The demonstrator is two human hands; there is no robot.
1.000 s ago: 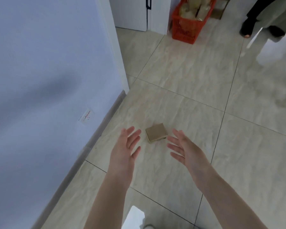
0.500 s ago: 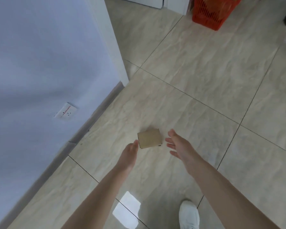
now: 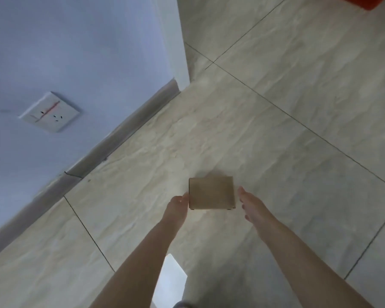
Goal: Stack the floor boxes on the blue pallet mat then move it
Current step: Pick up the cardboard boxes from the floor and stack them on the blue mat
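The small, flat, brown cardboard box (image 3: 211, 193) lies on the pale marbled floor tiles (image 3: 298, 107), squarely between your two hands. Your left hand (image 3: 177, 206) is open, and its fingertips (image 3: 184, 197) are at the box's left edge. I cannot tell whether they touch it or sit just beside it. Your right hand (image 3: 252, 207) is also open, with its fingers (image 3: 242, 193) straight and just off the box's right edge, a thin strip of floor showing between. Neither hand grips anything yet.

I expect the box to be light and fairly stiff, since plain corrugated card of this shape usually is. Its dry, matte faces should not slip. It could dent if you squeeze the broad top, so take it by the two short side walls nearest each palm, pressing inward evenly with your thumbs over the top edge. It sits low on the tile, so your fingertips will probably have to get under the bottom edges. If one side lifts first, it may skid towards the other hand.

The blue pallet mat is not in view, so you will have to turn to find it once the box is up.

Well beyond your left hand are the grey skirting board (image 3: 129, 127) and a white wall socket (image 3: 49, 112). A corner of an orange-red basket (image 3: 365, 2) shows far past your right hand.
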